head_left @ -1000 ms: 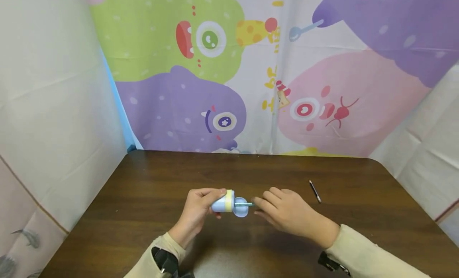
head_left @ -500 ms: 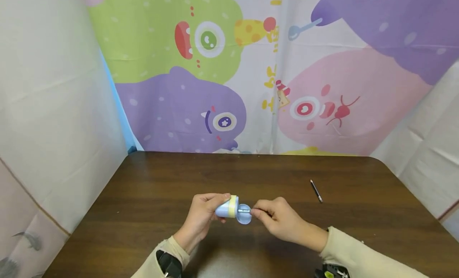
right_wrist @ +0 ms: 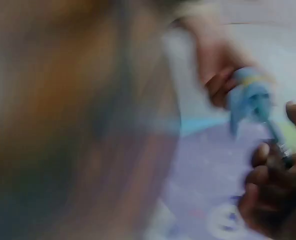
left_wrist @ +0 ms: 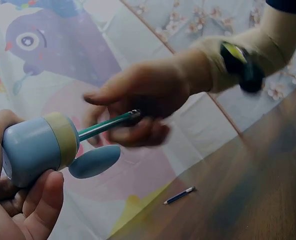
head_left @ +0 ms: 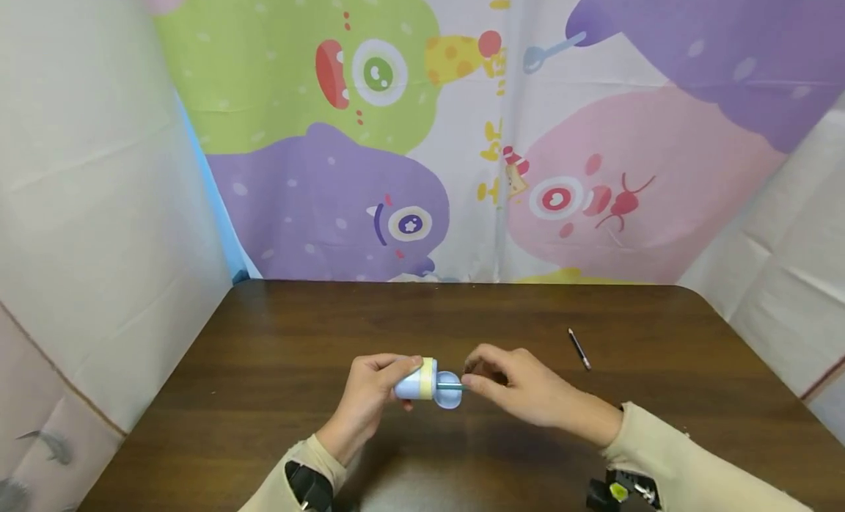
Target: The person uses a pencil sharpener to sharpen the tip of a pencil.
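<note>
In the left wrist view, a light blue pencil sharpener [left_wrist: 35, 147] with a yellow band and its round flap [left_wrist: 95, 161] swung out lies on its side. My left hand [head_left: 368, 391] grips its body, thumb on top. A green pencil [left_wrist: 105, 126] runs into its end opening. The pencil's outer end lies among the loosely curled fingers of my right hand [head_left: 521, 384]; the thumb stands apart from the pencil in the left wrist view. The right wrist view is blurred, but the sharpener [right_wrist: 250, 92] and pencil [right_wrist: 270, 125] show at its right.
A second, dark pencil [head_left: 579, 348] lies on the brown wooden table [head_left: 297, 321], to the right beyond my right hand. A curtain with cartoon figures [head_left: 370, 204] hangs behind the table, with pale cloth [head_left: 99, 167] at the sides.
Half a second ago my right thumb and fingers pinched the pencil's end; now they are spread wider, the index finger raised and the hand turned. My left hand still holds the sharpener in nearly the same place.
</note>
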Available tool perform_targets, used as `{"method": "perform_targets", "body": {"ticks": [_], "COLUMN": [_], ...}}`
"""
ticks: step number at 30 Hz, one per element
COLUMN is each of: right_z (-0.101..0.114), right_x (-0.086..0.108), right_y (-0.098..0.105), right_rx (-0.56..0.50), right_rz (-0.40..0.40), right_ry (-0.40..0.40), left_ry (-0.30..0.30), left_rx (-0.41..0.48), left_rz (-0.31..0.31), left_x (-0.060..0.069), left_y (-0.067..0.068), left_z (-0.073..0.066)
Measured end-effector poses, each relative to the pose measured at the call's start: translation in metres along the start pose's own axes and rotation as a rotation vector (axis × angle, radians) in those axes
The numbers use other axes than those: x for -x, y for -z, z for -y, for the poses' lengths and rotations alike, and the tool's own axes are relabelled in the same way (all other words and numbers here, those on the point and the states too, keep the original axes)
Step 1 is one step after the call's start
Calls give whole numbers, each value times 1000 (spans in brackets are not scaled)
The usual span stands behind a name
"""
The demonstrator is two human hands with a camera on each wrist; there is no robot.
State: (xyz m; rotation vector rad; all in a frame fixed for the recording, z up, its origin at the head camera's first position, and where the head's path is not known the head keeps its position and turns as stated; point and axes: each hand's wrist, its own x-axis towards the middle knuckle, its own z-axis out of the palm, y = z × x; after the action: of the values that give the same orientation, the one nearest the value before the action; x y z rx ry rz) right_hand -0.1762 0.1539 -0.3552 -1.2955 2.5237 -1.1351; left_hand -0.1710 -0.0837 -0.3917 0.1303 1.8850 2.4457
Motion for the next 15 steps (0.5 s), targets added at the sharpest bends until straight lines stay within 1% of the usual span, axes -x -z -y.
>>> {"method": "perform_targets", "body": {"ticks": [1, 2, 3, 4, 5, 6, 8, 10, 11, 12, 13, 14, 15], "right_z": [-3, -6, -10, -13, -17, -20, -25, -27, -27, -26, -24, -21, -18], "right_x": [1, 1, 0, -1, -3, -5, -8, -11, -12, -13, -13, -13, -13], "right_y": [-1, -3, -5, -7, -9, -11, -16, -20, -23, -25, -27, -29, -30], "right_rx": [245, 468, 643, 779, 874, 937, 977, 933, 885, 819, 731, 634, 520], "right_rz": [-81, -178, -261, -329, -378, -406, -446, -481, -491, -492, -482, -464, -433], "right_ry": [151, 292, 419, 529, 622, 686, 762, 782, 768, 735, 688, 626, 538], "left_ry": [8, 15, 21, 24, 27, 29, 31, 38, 40, 40, 40, 43, 48], "left_rx": [10, 19, 27, 33, 37, 41, 43, 49, 53, 58, 62, 66, 69], "left_rz": [-2, -6, -9, -13, -19, -26, -37, -41, -46, -52, -59, -66, -76], "left_x": [0, -1, -1, -1, -1, -1, 0, 0, 0, 1, 0, 0, 0], "left_y": [0, 0, 0, 0, 0, 0, 0, -2, -2, -3, -3, -3, -3], "left_z": [0, 0, 0, 1, 1, 1, 1, 2, 2, 3, 4, 4, 5]}}
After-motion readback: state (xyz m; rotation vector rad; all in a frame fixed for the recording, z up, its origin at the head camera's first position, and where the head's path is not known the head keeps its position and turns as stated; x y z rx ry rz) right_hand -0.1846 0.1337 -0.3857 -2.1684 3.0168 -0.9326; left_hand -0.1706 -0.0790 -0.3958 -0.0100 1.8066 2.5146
